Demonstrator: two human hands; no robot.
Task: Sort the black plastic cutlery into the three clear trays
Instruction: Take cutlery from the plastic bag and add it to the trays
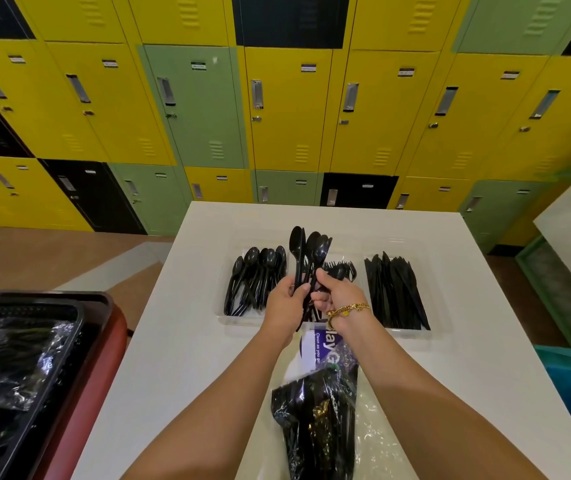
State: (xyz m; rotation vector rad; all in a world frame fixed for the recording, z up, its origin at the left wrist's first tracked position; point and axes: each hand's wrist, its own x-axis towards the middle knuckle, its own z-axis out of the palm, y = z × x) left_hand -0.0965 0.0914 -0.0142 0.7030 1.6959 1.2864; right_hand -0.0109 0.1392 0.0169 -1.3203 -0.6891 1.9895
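The head view is the only one, looking down over a white table (pixel 180 341) set before a wall of yellow, green and black lockers (pixel 287 109). Three clear trays lie in a row at the table's middle. The left tray (pixel 221 315) holds spoons (pixel 260 275), the middle tray (pixel 360 268) forks, mostly hidden behind the hands, and the right tray (pixel 412 332) knives (pixel 395 292).

Both hands meet just above the middle tray. The left hand (pixel 286 303) grips a bunch of black cutlery (pixel 308 251) by the handles, spoon bowls standing up out of the fist. The right hand (pixel 336 292), with a gold bracelet (pixel 348 310) at its wrist, has its fingers curled and pinches at one piece in the bunch — which piece I cannot tell.

Nearer the person, a clear plastic bag (pixel 318 410) still full of black cutlery lies on the table, and a dark basket (pixel 17 368) with more wrapped packs sits on a red stool at the left.

The step in hand looks like separating a mixed handful by type. The trays are well stocked, yet the bag says much remains. The next move calls for drawing one piece free without loosening the rest, then carrying it to its own tray — spoons go left.
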